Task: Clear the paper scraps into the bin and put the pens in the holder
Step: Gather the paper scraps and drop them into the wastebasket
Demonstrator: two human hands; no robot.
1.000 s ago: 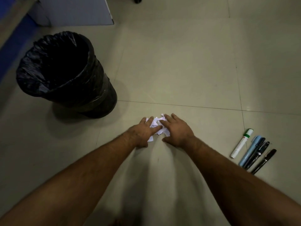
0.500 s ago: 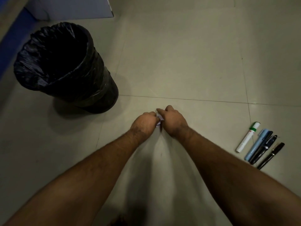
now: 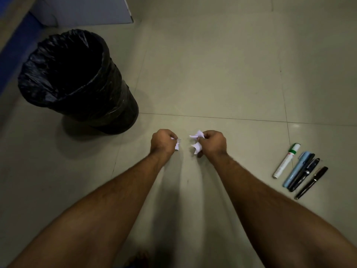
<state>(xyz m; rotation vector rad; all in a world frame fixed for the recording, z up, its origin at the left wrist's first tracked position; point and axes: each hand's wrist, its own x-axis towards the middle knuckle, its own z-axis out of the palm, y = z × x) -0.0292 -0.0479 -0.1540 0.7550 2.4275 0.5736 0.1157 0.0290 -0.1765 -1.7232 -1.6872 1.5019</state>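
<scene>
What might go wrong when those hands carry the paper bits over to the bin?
Paper scraps poke loosely out of the right hand and left hand, so some may drop before reaching the bin. The pens lie near the right arm and might get knocked.

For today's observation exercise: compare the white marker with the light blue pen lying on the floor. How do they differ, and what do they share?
The white marker has a white body with a green band near its cap; the light blue pen is pale blue all over. The white marker lies at the left end of the row, apart from its neighbour; the light blue pen lies against a black pen. Both lie flat on the floor, tilted the same way, untouched.
</scene>
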